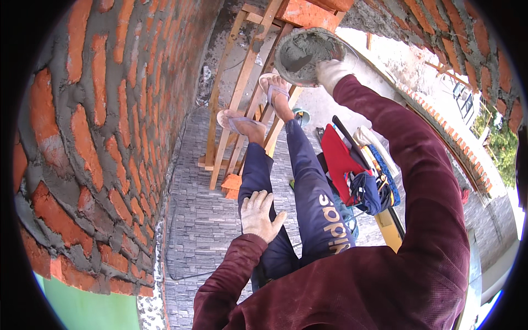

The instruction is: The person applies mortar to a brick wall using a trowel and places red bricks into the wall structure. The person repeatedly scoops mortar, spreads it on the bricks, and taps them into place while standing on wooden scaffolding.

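My right hand [333, 75], in a whitish glove, is closed at the near right rim of a round bucket [279, 65] of wet grey mortar [308, 45]. A dark, flat patch like a trowel blade shows in the mortar. The hand covers whatever its fingers grip, so I cannot tell if it is a handle or the rim. My left hand [258, 216], gloved too, lies flat on my left thigh with the thumb apart and holds nothing. My feet, in sandals, stand on wooden planks [236, 99].
A brick wall [102, 137] with grey mortar joints rises close on the left. Orange bricks [311, 13] sit beyond the bucket, and broken brick pieces [233, 184] lie lower by the planks. Clothes [338, 159] and bags are heaped below at right, above grey patterned flooring [198, 231].
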Demonstrator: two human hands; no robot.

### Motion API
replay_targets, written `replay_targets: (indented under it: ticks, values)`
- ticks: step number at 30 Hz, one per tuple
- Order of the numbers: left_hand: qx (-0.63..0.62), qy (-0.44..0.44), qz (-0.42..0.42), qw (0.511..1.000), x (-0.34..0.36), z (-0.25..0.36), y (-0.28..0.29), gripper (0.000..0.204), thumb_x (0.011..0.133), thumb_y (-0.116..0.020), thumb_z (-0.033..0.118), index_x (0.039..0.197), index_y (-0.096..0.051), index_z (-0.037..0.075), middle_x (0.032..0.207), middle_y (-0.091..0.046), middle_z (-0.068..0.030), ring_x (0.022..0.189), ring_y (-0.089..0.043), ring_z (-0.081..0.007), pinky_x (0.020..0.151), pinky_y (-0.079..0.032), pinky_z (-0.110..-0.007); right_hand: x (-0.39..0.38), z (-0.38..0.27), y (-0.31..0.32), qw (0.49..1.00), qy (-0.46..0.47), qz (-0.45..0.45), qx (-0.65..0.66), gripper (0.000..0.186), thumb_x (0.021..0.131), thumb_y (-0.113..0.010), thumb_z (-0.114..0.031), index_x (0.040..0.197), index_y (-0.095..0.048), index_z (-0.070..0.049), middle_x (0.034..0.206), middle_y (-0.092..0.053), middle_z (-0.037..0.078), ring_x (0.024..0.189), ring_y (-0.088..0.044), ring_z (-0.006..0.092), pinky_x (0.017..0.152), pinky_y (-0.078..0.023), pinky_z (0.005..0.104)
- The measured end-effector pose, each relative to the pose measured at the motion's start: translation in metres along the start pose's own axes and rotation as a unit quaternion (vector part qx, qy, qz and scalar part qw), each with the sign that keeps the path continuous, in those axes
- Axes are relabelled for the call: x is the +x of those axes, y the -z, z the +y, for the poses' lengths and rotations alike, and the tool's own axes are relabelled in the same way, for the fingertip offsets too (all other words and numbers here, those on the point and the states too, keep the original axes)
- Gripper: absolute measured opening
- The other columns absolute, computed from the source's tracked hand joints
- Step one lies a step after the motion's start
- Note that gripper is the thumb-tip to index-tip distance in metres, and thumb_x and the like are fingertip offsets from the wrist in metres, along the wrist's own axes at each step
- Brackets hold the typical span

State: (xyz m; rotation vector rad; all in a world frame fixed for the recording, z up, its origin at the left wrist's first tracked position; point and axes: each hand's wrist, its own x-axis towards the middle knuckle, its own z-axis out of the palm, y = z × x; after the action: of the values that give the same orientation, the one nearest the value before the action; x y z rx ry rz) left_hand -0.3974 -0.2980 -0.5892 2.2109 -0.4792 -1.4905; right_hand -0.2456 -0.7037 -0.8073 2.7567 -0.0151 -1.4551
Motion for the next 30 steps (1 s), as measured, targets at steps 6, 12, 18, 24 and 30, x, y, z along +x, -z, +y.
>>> replay_targets:
  ticks: [6,12,18,24,30]
  values:
    - [-0.015,-0.003,0.025,1.000,0.000,0.000,-0.011,0.068,0.089,-0.072,0.054,0.137,-0.064,0.006,0.145,-0.060,-0.0158,0.142,-0.048,-0.0360,0.122,-0.030,-0.056,-0.074,0.027,0.083,0.999,-0.024,0.022,0.042,0.041,0.089,-0.058,-0.003,0.130,-0.059,0.005,0.108,-0.075,0.024,0.103,-0.074,0.0394,0.088,-0.060,0.0474]
    - [-0.018,-0.013,0.020,1.000,0.008,0.006,-0.004,0.066,0.089,-0.072,0.054,0.135,-0.066,0.006,0.143,-0.062,-0.0156,0.139,-0.051,-0.0360,0.120,-0.033,-0.057,-0.019,-0.002,0.041,0.994,-0.049,0.021,0.092,0.056,0.089,-0.059,-0.003,0.143,-0.046,0.004,0.124,-0.068,0.028,0.108,-0.073,0.0404,0.088,-0.060,0.0493]
    - [-0.018,-0.009,0.006,1.000,0.013,0.009,0.003,0.065,0.089,-0.074,0.052,0.134,-0.065,0.007,0.142,-0.062,-0.0156,0.139,-0.052,-0.0359,0.119,-0.034,-0.058,-0.068,0.015,0.004,0.995,0.016,-0.038,0.087,0.062,0.090,-0.061,-0.003,0.150,-0.046,-0.009,0.121,-0.069,0.022,0.106,-0.073,0.0397,0.088,-0.059,0.0505]
    - [-0.059,0.028,0.027,0.998,0.038,0.006,0.002,0.051,0.093,-0.072,0.041,0.129,-0.068,0.006,0.129,-0.069,-0.0141,0.120,-0.063,-0.0363,0.105,-0.047,-0.050,-0.069,0.084,-0.006,0.997,-0.071,0.037,0.006,0.052,0.091,-0.057,-0.006,0.140,-0.048,0.006,0.107,-0.073,0.024,0.096,-0.076,0.0368,0.081,-0.062,0.0475]
    - [-0.041,0.008,0.010,0.999,0.019,0.001,0.018,0.057,0.090,-0.075,0.042,0.132,-0.066,0.006,0.134,-0.065,-0.0162,0.128,-0.057,-0.0396,0.113,-0.040,-0.056,-0.011,0.084,-0.014,0.987,-0.156,0.032,-0.005,0.032,0.093,-0.058,-0.008,0.121,-0.064,0.007,0.111,-0.074,0.029,0.107,-0.074,0.0408,0.090,-0.061,0.0483]
